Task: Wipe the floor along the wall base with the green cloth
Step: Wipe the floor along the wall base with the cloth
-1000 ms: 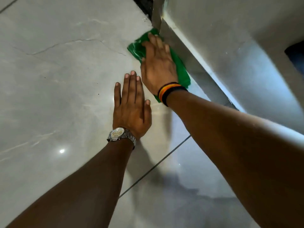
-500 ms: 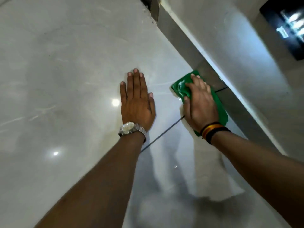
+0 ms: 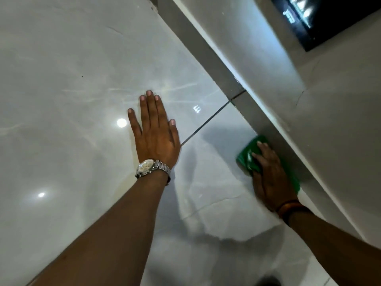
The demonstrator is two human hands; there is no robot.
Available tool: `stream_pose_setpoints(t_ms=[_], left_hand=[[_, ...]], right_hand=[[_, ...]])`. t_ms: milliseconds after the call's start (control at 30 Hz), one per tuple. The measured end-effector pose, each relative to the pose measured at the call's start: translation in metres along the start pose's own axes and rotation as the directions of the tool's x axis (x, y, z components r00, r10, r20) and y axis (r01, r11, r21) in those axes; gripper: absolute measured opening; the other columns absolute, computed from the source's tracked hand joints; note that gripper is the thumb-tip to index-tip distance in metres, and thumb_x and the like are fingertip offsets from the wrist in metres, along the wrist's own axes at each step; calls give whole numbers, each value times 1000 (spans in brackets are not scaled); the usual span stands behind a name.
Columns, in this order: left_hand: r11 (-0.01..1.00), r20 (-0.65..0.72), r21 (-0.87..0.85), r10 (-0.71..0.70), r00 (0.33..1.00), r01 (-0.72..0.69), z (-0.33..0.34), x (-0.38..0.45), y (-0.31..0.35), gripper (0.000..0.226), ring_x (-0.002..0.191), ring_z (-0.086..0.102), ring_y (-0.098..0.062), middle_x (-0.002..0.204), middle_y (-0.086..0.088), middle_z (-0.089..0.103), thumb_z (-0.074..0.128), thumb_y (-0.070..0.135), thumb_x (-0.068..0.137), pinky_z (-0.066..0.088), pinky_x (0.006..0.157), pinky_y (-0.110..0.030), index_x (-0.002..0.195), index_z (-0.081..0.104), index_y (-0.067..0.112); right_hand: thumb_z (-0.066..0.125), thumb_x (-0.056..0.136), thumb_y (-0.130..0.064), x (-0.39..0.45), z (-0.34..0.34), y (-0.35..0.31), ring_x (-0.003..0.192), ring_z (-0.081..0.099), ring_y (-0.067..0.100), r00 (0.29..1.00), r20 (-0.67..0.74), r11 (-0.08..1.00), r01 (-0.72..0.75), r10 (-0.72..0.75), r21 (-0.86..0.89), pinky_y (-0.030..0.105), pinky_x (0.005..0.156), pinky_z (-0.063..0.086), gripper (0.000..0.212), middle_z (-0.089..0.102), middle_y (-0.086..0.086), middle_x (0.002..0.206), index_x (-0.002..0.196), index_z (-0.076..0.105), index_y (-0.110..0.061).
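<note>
The green cloth [image 3: 246, 156] lies flat on the glossy pale floor tile [image 3: 72, 141], pressed against the grey skirting strip [image 3: 218, 65] at the foot of the wall. My right hand [image 3: 270, 176] rests palm down on the cloth and covers most of it; green shows at the fingertips and along the skirting side. An orange and black band circles that wrist. My left hand [image 3: 154, 133] lies flat on the tile with fingers spread, holding nothing, a silver watch [image 3: 151, 167] on its wrist.
The white wall [image 3: 329, 141] runs diagonally from top centre to the lower right. A dark screen or panel [image 3: 329, 21] hangs on it at the top right. A grout line [image 3: 206, 125] crosses the floor between my hands. Ceiling lights reflect in the tiles.
My right hand has slid the green cloth along the skirting toward me, past the grout line. My left hand stays planted on the floor while the view has shifted.
</note>
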State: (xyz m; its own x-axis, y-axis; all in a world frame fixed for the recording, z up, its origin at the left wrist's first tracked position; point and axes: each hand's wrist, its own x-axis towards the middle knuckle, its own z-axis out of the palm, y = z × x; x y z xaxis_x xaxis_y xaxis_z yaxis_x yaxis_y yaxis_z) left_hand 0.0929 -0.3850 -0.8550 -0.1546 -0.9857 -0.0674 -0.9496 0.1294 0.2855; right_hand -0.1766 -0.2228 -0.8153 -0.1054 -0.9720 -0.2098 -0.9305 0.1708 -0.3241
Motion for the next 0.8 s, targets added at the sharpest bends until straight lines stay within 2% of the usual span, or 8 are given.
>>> stream_pose_setpoints(t_ms=[133, 300, 500, 533, 600, 667, 700, 800], left_hand=[[1000, 9, 13, 8, 1000, -8, 0, 2, 1, 69, 168, 3, -32, 181, -17, 5, 23, 32, 111, 6, 134, -63, 171, 9, 1], [1000, 14, 26, 0, 1000, 0, 1, 1, 1, 69, 168, 3, -32, 181, -17, 4, 22, 32, 111, 5, 134, -63, 171, 8, 2], [1000, 8, 21, 17, 1000, -17, -4, 2, 1, 68, 168, 7, -29, 181, -15, 10, 23, 31, 110, 6, 135, -62, 171, 13, 3], [1000, 17, 22, 19, 1000, -20, -5, 2, -1, 68, 168, 8, -28, 181, -15, 10, 23, 30, 110, 4, 135, -60, 171, 14, 4], [999, 77, -23, 42, 996, -40, -9, 0, -8, 67, 168, 6, -29, 181, -14, 9, 23, 28, 108, 1, 136, -56, 171, 15, 5], [994, 146, -97, 73, 987, -59, -20, -9, -14, 68, 168, 8, -31, 181, -15, 11, 26, 26, 106, 3, 136, -54, 171, 20, 5], [992, 178, -110, 81, 981, -62, -30, -17, -18, 69, 168, 9, -31, 181, -14, 12, 25, 26, 104, 7, 136, -54, 170, 23, 5], [991, 236, -125, 82, 968, -53, -60, -48, -27, 77, 167, 14, -32, 180, -13, 16, 17, 33, 97, 13, 135, -53, 169, 29, 7]], right_hand=[[47, 96, -21, 10, 5, -3, 152, 28, 32, 1000, -25, 1000, 3, -2, 13, 62, 119, 33, 45, 34, 17, 161, 139, 46, -7], [51, 97, -14, 113, 19, -66, 146, 38, 36, 986, -129, 989, 116, -104, 90, 52, 121, 32, 39, 42, 21, 157, 134, 54, -5], [43, 105, -38, 217, 28, -154, 156, 22, 31, 989, -147, 995, 30, -16, 94, 47, 130, 11, 51, 28, 12, 167, 150, 43, -14], [45, 105, -35, 218, 29, -161, 157, 21, 31, 989, -150, 994, 11, 6, 108, 46, 130, 10, 51, 27, 12, 168, 151, 41, -14], [50, 102, -11, 203, 31, -166, 156, 23, 29, 986, -165, 986, -10, 38, 166, 47, 131, 15, 48, 31, 11, 166, 150, 42, -13], [43, 94, 11, 162, 34, -161, 156, 25, 28, 985, -162, 982, -24, 54, 185, 55, 129, 16, 61, 34, 10, 165, 150, 44, -13], [41, 93, 11, 135, 38, -156, 157, 23, 26, 986, -148, 987, -52, 75, 150, 62, 128, 14, 63, 32, 8, 166, 151, 43, -16], [45, 101, -15, 51, 48, -141, 159, 15, 26, 974, -91, 978, -207, 207, 5, 74, 120, 13, 56, 22, 5, 170, 156, 33, -24]])
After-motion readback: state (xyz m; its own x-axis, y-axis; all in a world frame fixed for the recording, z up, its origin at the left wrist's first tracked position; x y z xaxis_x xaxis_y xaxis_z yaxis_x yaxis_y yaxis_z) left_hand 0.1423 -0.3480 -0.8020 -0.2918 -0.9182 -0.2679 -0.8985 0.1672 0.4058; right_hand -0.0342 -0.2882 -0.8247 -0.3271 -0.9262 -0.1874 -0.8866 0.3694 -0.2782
